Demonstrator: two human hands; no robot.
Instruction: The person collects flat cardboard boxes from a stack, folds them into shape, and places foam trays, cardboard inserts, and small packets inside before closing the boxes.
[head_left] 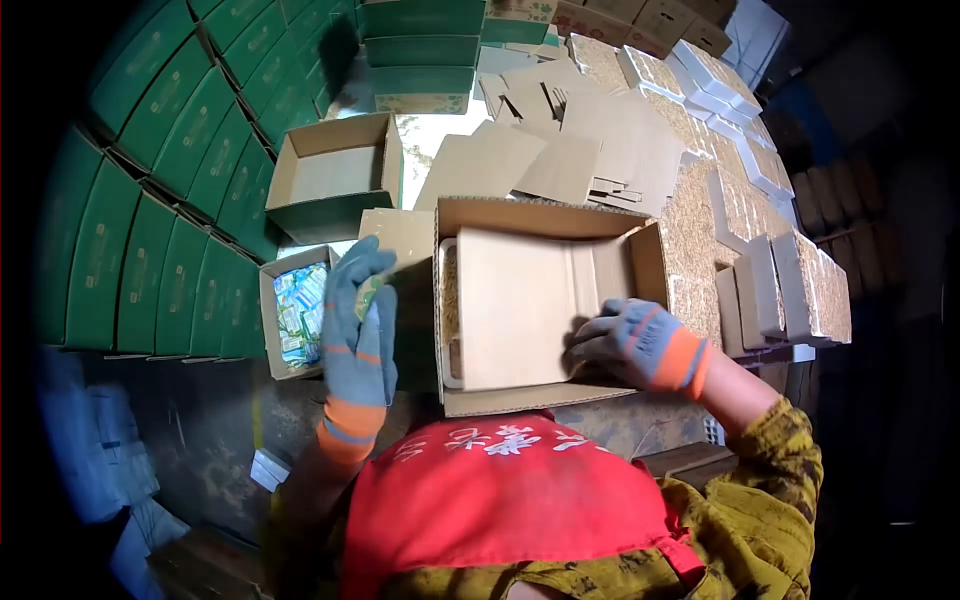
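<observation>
An open cardboard box (pixel 548 212) stands in front of me. Inside it a flat cardboard sheet (pixel 515 310) covers most of the contents; a strip of a white tray with a grainy brown filling (pixel 451 300) shows along its left side. My right hand (pixel 640 345), in a grey and orange glove, reaches into the box with curled fingers on the sheet's right part. Left of the box, my gloved left hand (pixel 358 325) pinches a small green packet (pixel 369 296) between thumb and fingers. Beside it is a small carton (pixel 268 320) filled with blue and green packets (pixel 301 310).
Another open box (pixel 335 165) stands behind the small carton. Green boxes (pixel 150 240) are stacked at the left and back. Loose cardboard sheets (pixel 620 140) lie beyond my box. White trays with brown filling (pixel 735 200) cover the right side, several stacked or on edge.
</observation>
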